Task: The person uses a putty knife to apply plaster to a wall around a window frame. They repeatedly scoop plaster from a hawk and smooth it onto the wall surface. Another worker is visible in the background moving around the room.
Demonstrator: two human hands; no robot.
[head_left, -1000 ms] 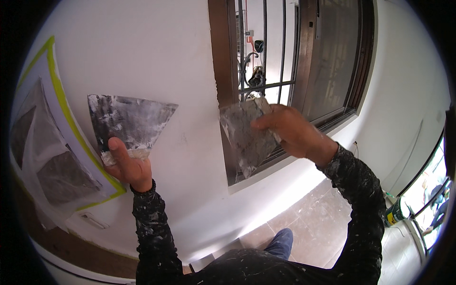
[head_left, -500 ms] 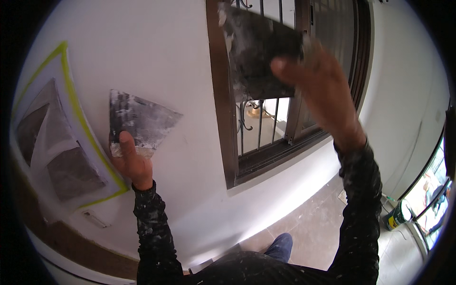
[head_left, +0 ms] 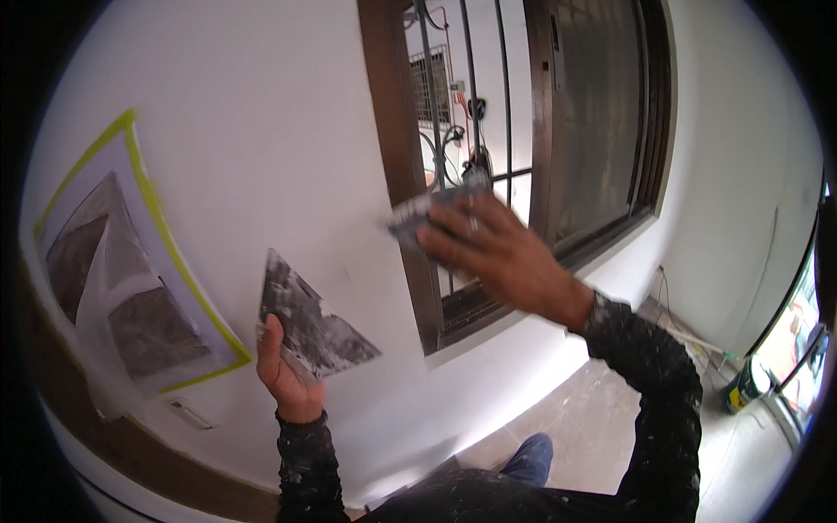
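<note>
My left hand (head_left: 286, 375) grips a wide, dark putty knife (head_left: 316, 327) by its lower edge, thumb across the near face. White filler is smeared over that blade, which stands tilted in front of the white wall (head_left: 253, 131). To its right, my right hand (head_left: 501, 253) is closed round a second putty knife (head_left: 418, 213), seen nearly edge-on and slightly blurred. This second blade overlaps the left side of the brown window frame (head_left: 397, 131) in the picture. I cannot tell whether it touches the wall. The two knives are apart.
Metal bars (head_left: 471, 96) cross the window opening. At left, yellow-green tape (head_left: 187, 270) borders a plastic-covered wall panel, with a small wall plate (head_left: 189, 413) below. A bucket (head_left: 745, 383) stands on the tiled floor (head_left: 584, 405) near the glass door at right.
My right hand has come down and left, its blade turning from face-on to nearly edge-on. My left hand has shifted right and down with its putty knife, and the view has moved slightly.
</note>
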